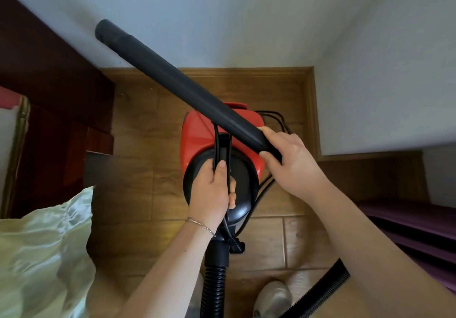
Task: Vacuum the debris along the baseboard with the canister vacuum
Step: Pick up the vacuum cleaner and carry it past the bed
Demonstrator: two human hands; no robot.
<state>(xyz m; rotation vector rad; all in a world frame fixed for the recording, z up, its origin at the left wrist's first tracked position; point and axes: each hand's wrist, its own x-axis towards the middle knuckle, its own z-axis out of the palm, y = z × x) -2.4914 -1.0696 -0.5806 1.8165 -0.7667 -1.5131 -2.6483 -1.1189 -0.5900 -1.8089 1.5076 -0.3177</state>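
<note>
Right grip (291,162) closes round the near end of the wand (172,81), left grip (212,189) round the top handle (223,145) of the canister vacuum (197,132).
It sits on the floor (148,150) beneath both grips, near the baseboard (246,71) corner; wand tip is raised toward the wall (271,21), seemingly kept clear while positioning.

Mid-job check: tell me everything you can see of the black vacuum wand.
The black wand is a long, matte, rigid tube, seemingly plastic, with a seam along its length and a distinct end section. It is raised off the floor, slanting up-left above the red canister, its tip in front of the wall. The right hand grips its near end; nothing else visibly touches it.
</note>
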